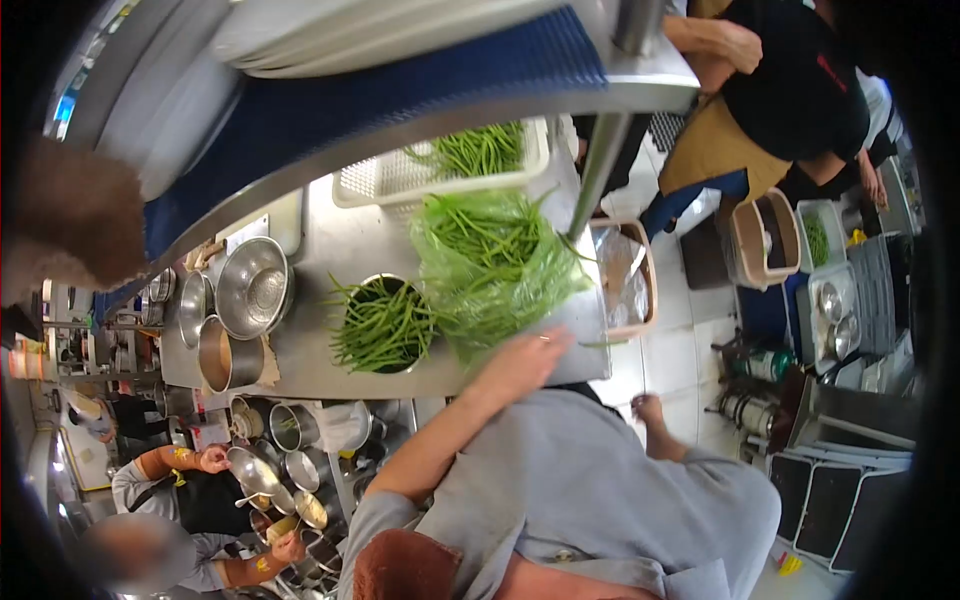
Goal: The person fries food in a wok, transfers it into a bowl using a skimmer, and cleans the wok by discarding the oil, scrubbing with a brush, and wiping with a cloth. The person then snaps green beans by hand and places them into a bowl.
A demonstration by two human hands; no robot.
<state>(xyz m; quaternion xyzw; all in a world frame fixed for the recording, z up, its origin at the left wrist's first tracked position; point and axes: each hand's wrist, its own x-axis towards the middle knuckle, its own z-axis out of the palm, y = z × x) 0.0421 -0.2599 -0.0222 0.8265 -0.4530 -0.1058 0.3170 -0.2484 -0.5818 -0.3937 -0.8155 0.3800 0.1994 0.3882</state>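
My left hand (525, 362) is at the front edge of the steel table, beside a green plastic bag (530, 300) full of green beans (485, 235). Its fingers look stretched out and nothing shows in them. My right hand (648, 410) hangs low off the table's right end, over the tiled floor; it is small and its fingers are unclear. Left of the bag stands a round container heaped with green beans (380, 325). Behind the bag, more beans (480, 148) lie in a white plastic basket (375, 185).
A steel shelf edge (420, 125) crosses above the table. Metal bowls (255, 287) and a pot (228, 355) stand at left. A pink bin (640, 325) stands by the table's right end. One co-worker (790, 90) is at upper right, another (180, 500) handles pans at lower left.
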